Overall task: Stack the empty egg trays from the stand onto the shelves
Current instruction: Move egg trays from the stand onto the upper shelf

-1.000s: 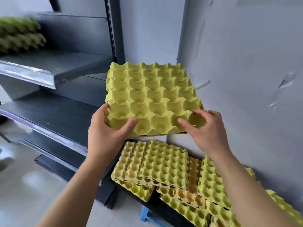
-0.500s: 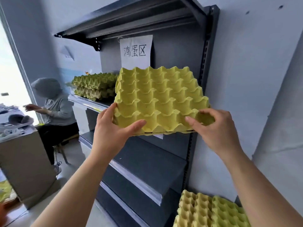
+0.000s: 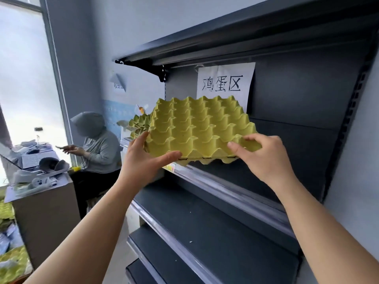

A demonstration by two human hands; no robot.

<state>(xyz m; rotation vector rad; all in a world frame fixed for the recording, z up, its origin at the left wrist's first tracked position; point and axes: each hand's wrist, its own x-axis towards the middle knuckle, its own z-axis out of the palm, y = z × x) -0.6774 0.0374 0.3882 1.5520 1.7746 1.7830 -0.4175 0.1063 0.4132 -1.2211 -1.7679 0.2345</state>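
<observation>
I hold a yellow-green empty egg tray (image 3: 202, 128) level in front of a dark metal shelf unit. My left hand (image 3: 145, 160) grips its near left corner, thumb under the front edge. My right hand (image 3: 264, 156) grips the near right edge. The tray hovers just above the front lip of the upper shelf (image 3: 225, 187). A stack of egg trays (image 3: 139, 124) sits farther left on that same shelf, partly hidden behind the held tray. The stand is out of view.
A paper sign (image 3: 225, 83) hangs on the shelf's back panel. Lower shelves (image 3: 205, 232) step out beneath. A seated person in a grey hoodie (image 3: 94, 144) is at the left, beside a cluttered cabinet (image 3: 41, 193). More trays (image 3: 12, 265) lie at bottom left.
My view swung up from the trays on the stand to the upper shelf. Both hands carried the tray up and forward, close to the shelf's front lip.
</observation>
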